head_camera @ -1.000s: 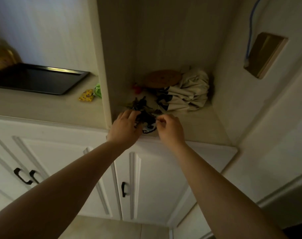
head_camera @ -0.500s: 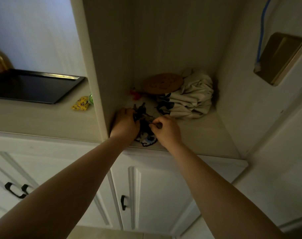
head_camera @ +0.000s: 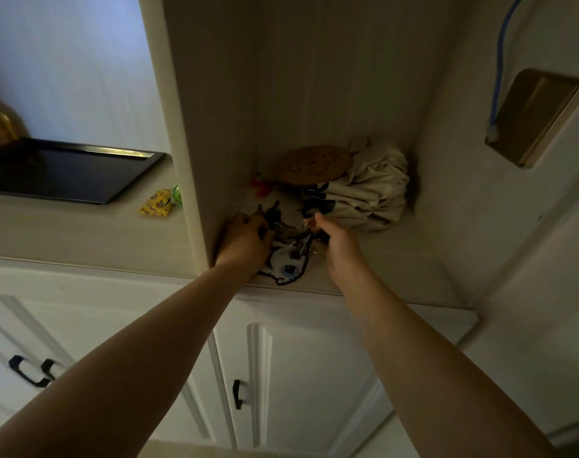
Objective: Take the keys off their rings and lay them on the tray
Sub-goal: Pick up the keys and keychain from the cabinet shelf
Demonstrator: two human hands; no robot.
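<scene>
Dim shelf (head_camera: 364, 269) is holding the keys (head_camera: 275, 216); my left hand (head_camera: 245, 239) is gripping them, my right hand (head_camera: 337, 241) is pinching a ring (head_camera: 309, 226) at three o'clock; tray (head_camera: 67, 171) is lying at nine o'clock.

Pale counter (head_camera: 83, 233) across mid-frame: tray (head_camera: 63, 171) at left, yellow packet (head_camera: 155, 207) beside; in centre nook, keys (head_camera: 275, 214), cork mat (head_camera: 314, 164), crumpled cloth (head_camera: 367, 190).

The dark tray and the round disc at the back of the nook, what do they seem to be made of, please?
Dark tray: probably metal with a dark satin coating; its raised rim catches a bright streak. Round disc: looks like cork, tan, matte and speckled.
</scene>
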